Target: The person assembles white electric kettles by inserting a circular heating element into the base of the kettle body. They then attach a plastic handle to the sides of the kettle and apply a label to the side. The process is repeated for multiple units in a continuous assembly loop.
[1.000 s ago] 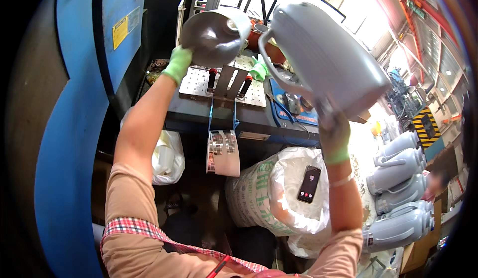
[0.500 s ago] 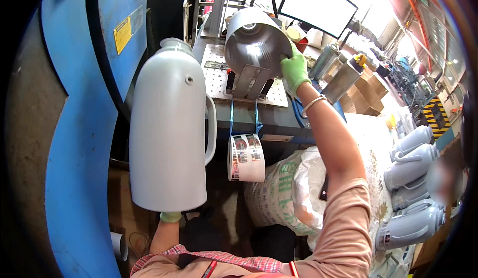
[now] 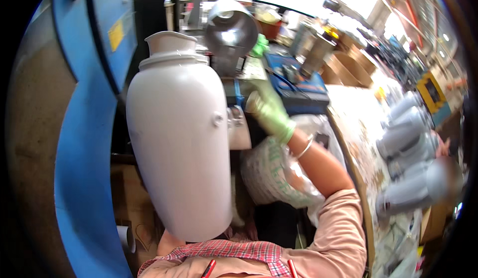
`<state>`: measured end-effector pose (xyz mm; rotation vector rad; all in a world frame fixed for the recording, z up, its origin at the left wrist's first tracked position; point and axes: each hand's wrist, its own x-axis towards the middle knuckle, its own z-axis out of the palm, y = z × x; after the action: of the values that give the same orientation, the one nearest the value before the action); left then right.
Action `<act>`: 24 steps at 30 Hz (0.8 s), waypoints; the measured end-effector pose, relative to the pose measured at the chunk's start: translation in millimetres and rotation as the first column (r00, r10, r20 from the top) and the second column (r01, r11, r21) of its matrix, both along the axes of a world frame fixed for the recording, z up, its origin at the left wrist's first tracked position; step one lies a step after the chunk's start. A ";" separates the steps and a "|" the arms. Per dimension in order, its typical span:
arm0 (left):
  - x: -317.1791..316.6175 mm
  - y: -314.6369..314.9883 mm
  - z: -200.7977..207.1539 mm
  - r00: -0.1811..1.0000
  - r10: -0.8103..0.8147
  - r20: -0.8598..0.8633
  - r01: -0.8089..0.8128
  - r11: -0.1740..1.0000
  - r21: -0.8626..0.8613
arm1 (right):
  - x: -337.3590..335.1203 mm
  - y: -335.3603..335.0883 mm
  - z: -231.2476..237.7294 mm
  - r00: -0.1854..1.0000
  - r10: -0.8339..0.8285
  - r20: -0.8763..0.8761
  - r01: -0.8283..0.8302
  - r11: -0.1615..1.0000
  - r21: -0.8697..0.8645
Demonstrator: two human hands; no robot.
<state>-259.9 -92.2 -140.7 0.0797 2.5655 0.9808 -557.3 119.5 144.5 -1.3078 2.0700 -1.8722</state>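
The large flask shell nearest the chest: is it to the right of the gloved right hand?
No: the flask shell is to the left of the green-gloved right hand.

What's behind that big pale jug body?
Part of a white roll shows past the right edge of the jug body. The rest of the roll is covered; the left hand is hidden too.

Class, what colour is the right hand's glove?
The glove is light green, though blurred; best seen in the head view.
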 end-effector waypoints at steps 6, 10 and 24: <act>-33.8 1.7 165.3 0.975 -0.185 0.126 0.147 0.953 0.267 | 155.3 102.1 -109.6 0.735 0.093 0.672 0.194 0.921 -0.339; -54.8 104.0 250.3 0.874 0.183 -0.450 0.386 0.301 0.872 | 217.0 147.0 -128.8 0.757 -0.416 0.504 0.420 0.901 0.112; -28.3 232.9 323.7 0.851 -0.229 -0.473 0.411 0.851 0.326 | 563.2 418.6 -283.3 -0.634 -0.749 -0.195 0.585 -0.629 0.512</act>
<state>-288.2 140.7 183.0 0.9154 2.5142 1.4803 5.9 538.1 -138.8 2.2063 2.9221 -0.8239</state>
